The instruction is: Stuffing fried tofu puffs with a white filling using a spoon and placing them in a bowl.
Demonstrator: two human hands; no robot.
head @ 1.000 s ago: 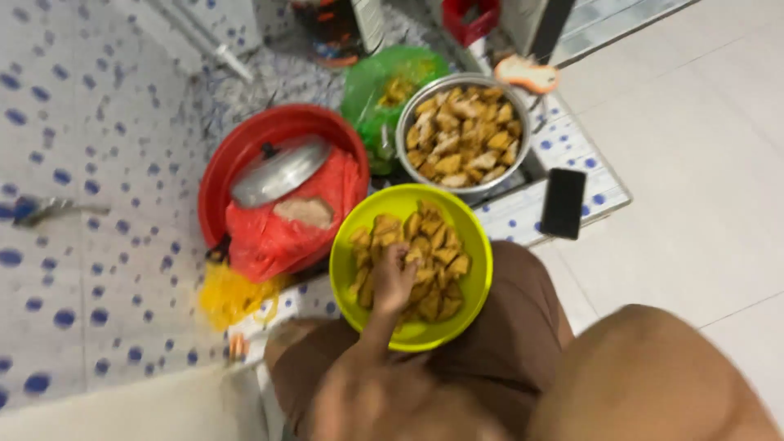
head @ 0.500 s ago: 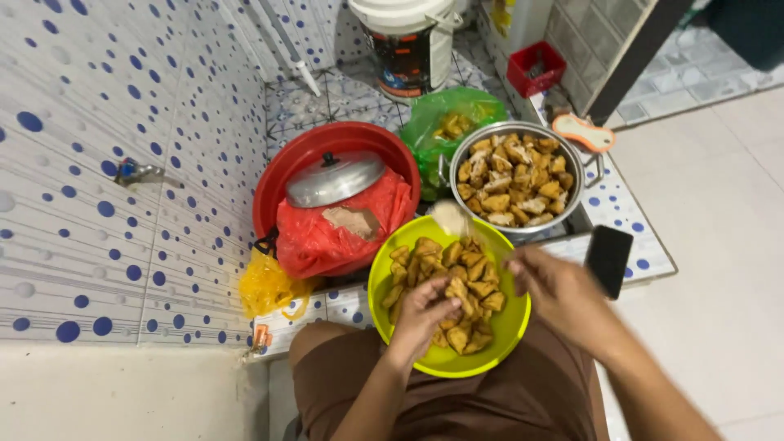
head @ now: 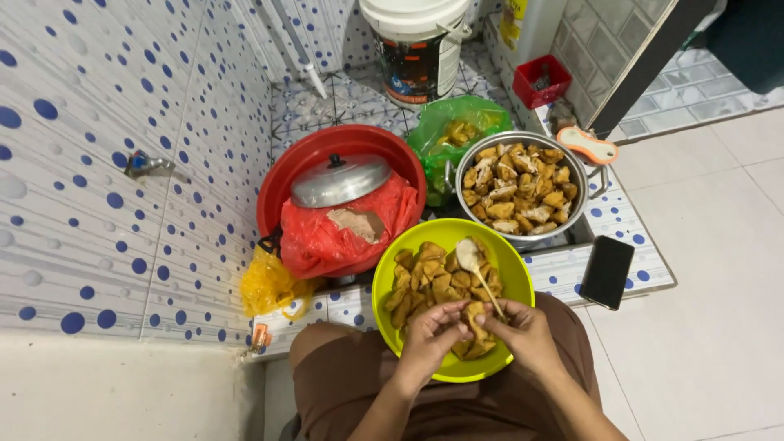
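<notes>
A yellow-green bowl [head: 392, 282] rests on my lap, full of brown fried pieces [head: 429, 273]. My left hand [head: 426, 331] grips one fried piece [head: 474, 315] at the bowl's near side. My right hand [head: 529, 333] sits beside it, touching the same piece, and holds a spoon [head: 469, 255] by its thin handle. The spoon's head carries a pale lump and points away from me over the other pieces.
A metal pot [head: 576, 173] of fried pieces stands beyond the bowl. To its left a red basin [head: 278, 184] holds a metal lid [head: 340, 180] and a red bag [head: 327, 241]. A green bag [head: 445, 122], white bucket [head: 416, 49], black phone [head: 607, 271] and yellow bag [head: 268, 286] lie around. Tiled wall at left.
My right hand has come in over the bowl with the spoon and joined my left hand on one fried piece. The camera view has shifted and steadied.
</notes>
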